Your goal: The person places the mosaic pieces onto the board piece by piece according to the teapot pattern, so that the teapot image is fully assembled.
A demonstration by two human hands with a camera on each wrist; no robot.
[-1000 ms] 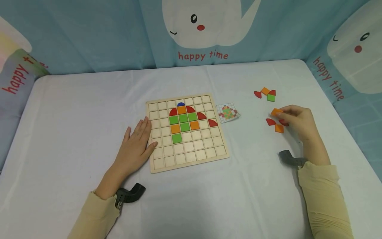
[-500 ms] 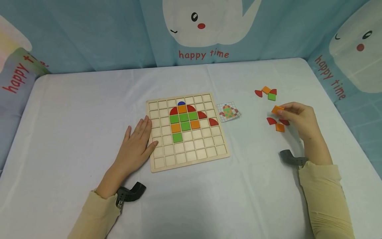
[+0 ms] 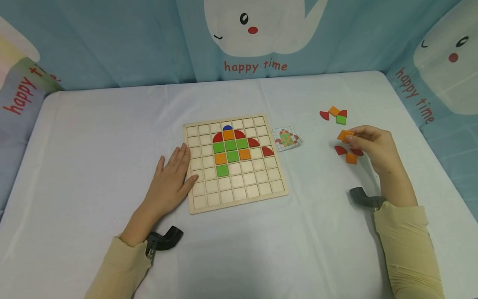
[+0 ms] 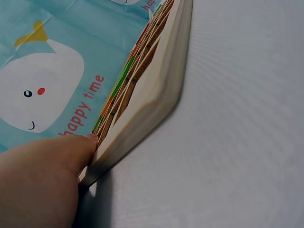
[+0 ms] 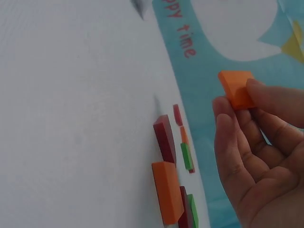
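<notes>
My right hand pinches an orange square tile between thumb and fingers; the right wrist view shows this orange tile held up above the loose pieces. Below it lie a red quarter-round tile and another orange square, with a red piece partly under the hand. My left hand lies flat with fingers straight at the left edge of a wooden grid board, its thumb over the rim. Green, orange, red and blue tiles sit in the board's upper middle cells, including a green tile lowest.
A small printed pattern card lies just right of the board, one corner lifted. Farther back at the right is a cluster with a green square, an orange square and red pieces. A patterned curtain borders the white table.
My right hand keeps its pinch on the orange square tile, which has shifted slightly left and up. The left hand stays at the board's edge. The head view has tilted a little.
</notes>
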